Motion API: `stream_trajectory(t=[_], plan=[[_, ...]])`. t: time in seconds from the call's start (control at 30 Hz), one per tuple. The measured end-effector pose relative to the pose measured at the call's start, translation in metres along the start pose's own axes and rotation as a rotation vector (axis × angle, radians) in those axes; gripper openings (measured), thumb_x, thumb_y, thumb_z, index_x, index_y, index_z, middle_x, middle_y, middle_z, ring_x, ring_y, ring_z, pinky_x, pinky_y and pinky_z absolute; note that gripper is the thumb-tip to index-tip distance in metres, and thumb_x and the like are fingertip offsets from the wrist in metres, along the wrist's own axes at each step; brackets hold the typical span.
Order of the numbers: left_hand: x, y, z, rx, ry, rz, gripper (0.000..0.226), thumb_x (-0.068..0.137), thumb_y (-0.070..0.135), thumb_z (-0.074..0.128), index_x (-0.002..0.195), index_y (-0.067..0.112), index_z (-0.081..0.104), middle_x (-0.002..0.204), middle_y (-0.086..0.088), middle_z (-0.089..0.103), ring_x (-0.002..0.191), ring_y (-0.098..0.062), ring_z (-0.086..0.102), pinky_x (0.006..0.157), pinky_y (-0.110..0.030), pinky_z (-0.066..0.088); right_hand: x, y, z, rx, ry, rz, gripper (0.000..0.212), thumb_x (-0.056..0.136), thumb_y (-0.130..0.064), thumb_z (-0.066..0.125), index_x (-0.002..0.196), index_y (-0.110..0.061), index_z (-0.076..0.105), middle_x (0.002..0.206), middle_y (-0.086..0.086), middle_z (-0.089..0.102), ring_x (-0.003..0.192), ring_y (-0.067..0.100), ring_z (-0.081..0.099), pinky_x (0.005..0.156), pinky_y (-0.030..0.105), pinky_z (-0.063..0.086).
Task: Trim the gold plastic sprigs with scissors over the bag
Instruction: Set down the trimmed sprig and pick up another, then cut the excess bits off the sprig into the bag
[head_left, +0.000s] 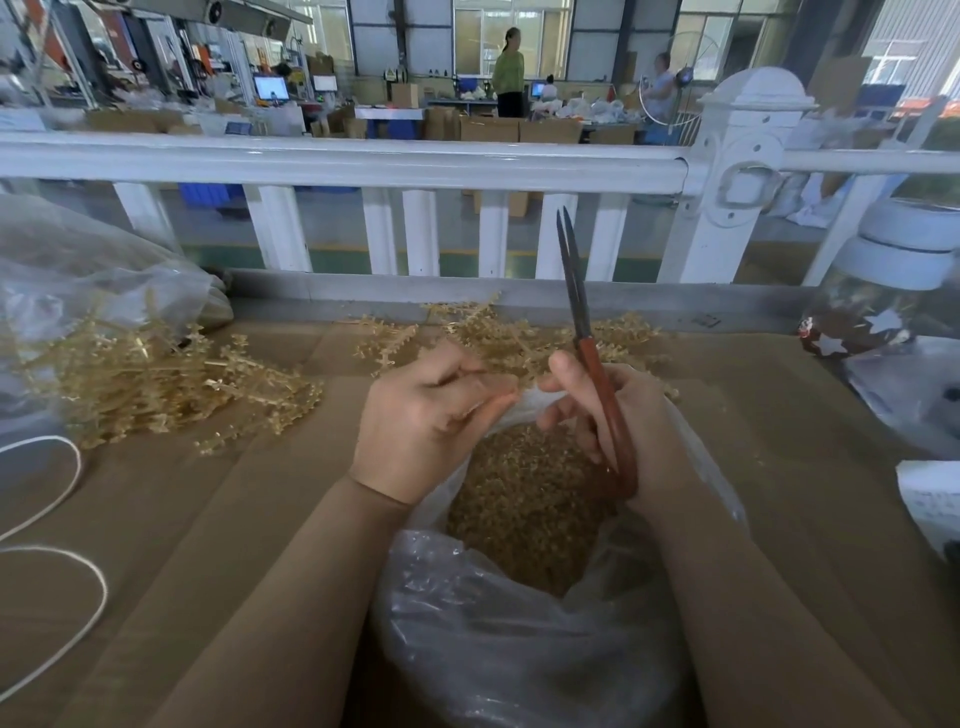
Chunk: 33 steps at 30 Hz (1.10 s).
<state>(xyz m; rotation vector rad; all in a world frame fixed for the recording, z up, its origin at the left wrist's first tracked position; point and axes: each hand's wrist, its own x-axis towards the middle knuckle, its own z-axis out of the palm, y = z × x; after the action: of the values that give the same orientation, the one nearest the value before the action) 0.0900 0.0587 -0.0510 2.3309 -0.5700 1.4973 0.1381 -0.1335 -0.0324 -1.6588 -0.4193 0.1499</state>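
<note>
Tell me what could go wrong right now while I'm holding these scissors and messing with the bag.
1. The scissors in your right hand point up and away with blades nearly closed while both hands work at the bag rim; a slip could nick your left hand close beside them.
2. The bag looks quite full of gold trimmings; tugging its rim might spill them onto the cardboard.

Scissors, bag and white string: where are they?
scissors (574, 291), head view, on the dark blades.
bag (493, 639), head view, on its crinkled near wall.
white string (78, 608), head view, on the loop at left.
</note>
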Motion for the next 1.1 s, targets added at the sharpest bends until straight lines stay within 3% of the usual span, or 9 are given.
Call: stream_trajectory(t=[0.13, 0.23, 0.37, 0.47, 0.6, 0.67, 0.87, 1.0, 1.1], plan=[[0.001, 0.002, 0.005, -0.033, -0.074, 0.069, 0.015, 0.086, 0.024, 0.078, 0.086, 0.009, 0.080, 0.083, -0.006, 0.068, 0.070, -0.019, 0.066, 0.057, -0.036, 0.056, -0.001, -0.002, 0.000, -0.137, 0.021, -0.008, 0.028, 0.088, -0.047, 0.072, 0.080, -0.021, 0.078, 0.056, -0.003, 0.060, 0.047, 0.009, 0.048, 0.052, 0.025, 0.037], [0.001, 0.005, 0.006, -0.093, -0.108, 0.030, 0.023, 0.079, 0.031, 0.083, 0.087, 0.010, 0.080, 0.086, -0.006, 0.069, 0.075, -0.019, 0.068, 0.063, -0.035, 0.058, 0.001, -0.002, 0.002, 0.003, 0.043, 0.021, 0.008, 0.091, -0.020, 0.072, 0.091, -0.014, 0.077, 0.059, -0.006, 0.060, 0.054, 0.006, 0.053, 0.056, 0.021, 0.044], [0.000, 0.007, 0.001, -0.267, -0.053, -0.381, 0.048, 0.075, 0.056, 0.075, 0.086, 0.010, 0.067, 0.078, 0.001, 0.062, 0.065, -0.004, 0.051, 0.059, -0.018, 0.043, 0.002, 0.001, 0.003, 0.155, 0.063, -0.013, 0.009, 0.091, -0.004, 0.069, 0.097, -0.009, 0.073, 0.069, -0.006, 0.071, 0.059, 0.000, 0.063, 0.058, 0.012, 0.049], [0.000, 0.004, -0.003, -0.493, 0.003, -0.701, 0.051, 0.078, 0.054, 0.071, 0.072, 0.006, 0.054, 0.062, -0.005, 0.050, 0.057, -0.011, 0.042, 0.054, -0.023, 0.038, 0.001, 0.002, 0.002, 0.227, 0.045, -0.047, 0.013, 0.093, -0.002, 0.065, 0.105, -0.004, 0.069, 0.075, -0.004, 0.074, 0.061, 0.000, 0.066, 0.057, 0.010, 0.049], [0.001, 0.007, -0.007, -0.654, -0.321, -0.878, 0.052, 0.083, 0.052, 0.066, 0.059, 0.006, 0.060, 0.048, -0.003, 0.053, 0.045, -0.010, 0.047, 0.052, -0.022, 0.039, 0.000, 0.001, 0.001, 0.279, 0.033, -0.082, 0.011, 0.092, -0.002, 0.066, 0.100, -0.007, 0.070, 0.078, -0.002, 0.074, 0.064, 0.003, 0.067, 0.060, 0.013, 0.051], [0.004, 0.013, -0.006, -0.796, -0.407, -0.924, 0.057, 0.083, 0.046, 0.061, 0.067, -0.009, 0.061, 0.050, -0.006, 0.053, 0.041, -0.011, 0.046, 0.048, -0.019, 0.039, -0.001, -0.001, 0.002, 0.227, 0.043, -0.090, 0.010, 0.091, -0.004, 0.068, 0.099, -0.009, 0.071, 0.079, -0.005, 0.074, 0.071, 0.005, 0.070, 0.064, 0.014, 0.053], [0.008, 0.023, 0.001, -1.258, -0.271, -1.098, 0.041, 0.090, 0.028, 0.062, 0.099, -0.011, 0.065, 0.086, -0.012, 0.072, 0.080, -0.019, 0.069, 0.077, -0.027, 0.058, -0.012, -0.018, 0.005, -0.104, -0.038, -0.161, 0.009, 0.091, -0.005, 0.069, 0.099, -0.002, 0.073, 0.091, 0.010, 0.073, 0.078, 0.004, 0.067, 0.067, 0.003, 0.045], [0.008, 0.022, 0.007, -1.347, -0.044, -1.213, 0.031, 0.090, 0.003, 0.063, 0.115, -0.016, 0.061, 0.097, -0.024, 0.071, 0.085, -0.029, 0.072, 0.074, -0.032, 0.058, -0.016, -0.024, 0.006, -0.211, -0.104, -0.181, 0.015, 0.092, -0.010, 0.069, 0.103, -0.001, 0.073, 0.089, 0.009, 0.071, 0.077, 0.006, 0.066, 0.071, 0.007, 0.046], [0.008, 0.015, 0.008, -1.281, 0.001, -1.224, 0.023, 0.086, 0.004, 0.065, 0.106, -0.007, 0.068, 0.090, -0.020, 0.073, 0.078, -0.027, 0.073, 0.072, -0.035, 0.059, -0.014, -0.021, 0.004, -0.131, -0.082, -0.148, 0.016, 0.093, -0.012, 0.067, 0.100, 0.002, 0.073, 0.068, -0.005, 0.063, 0.058, -0.004, 0.057, 0.063, 0.009, 0.045]])
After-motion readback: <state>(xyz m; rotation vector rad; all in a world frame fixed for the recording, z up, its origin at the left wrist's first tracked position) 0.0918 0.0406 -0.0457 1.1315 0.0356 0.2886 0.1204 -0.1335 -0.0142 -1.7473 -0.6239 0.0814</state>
